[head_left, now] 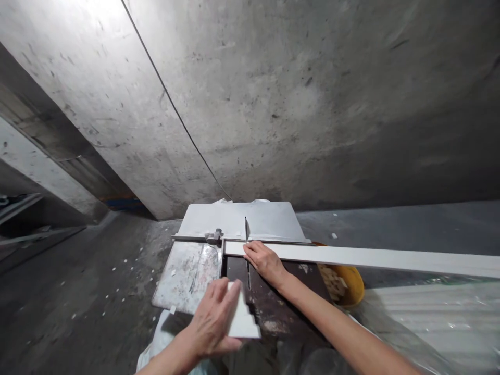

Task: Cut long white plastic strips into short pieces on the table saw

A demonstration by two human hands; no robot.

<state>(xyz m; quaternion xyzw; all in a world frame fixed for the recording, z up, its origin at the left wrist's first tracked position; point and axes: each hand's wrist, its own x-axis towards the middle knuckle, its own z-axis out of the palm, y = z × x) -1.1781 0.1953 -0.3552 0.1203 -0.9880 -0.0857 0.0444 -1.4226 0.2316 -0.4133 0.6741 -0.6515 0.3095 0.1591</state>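
Observation:
My right hand (265, 261) is closed over a long white strip (375, 259), close to the saw blade (246, 228) that stands up through the table saw's top (289, 297). The strip lies across the saw and runs far out to the right; its left end is by a metal stop (222, 258). Nearer to me, my left hand (216, 315) grips several white cut pieces (242, 320) with a stepped edge, held together above the front of the saw. Motion blurs this hand slightly, and its palm side is partly hidden.
Under the strip at the right stands a yellow tub (353, 286) with pale offcuts in it. Plastic-wrapped white lengths (437, 312) lie at the lower right. White chips dot the grey floor (128, 271), and a concrete wall (312, 104) rises behind the saw.

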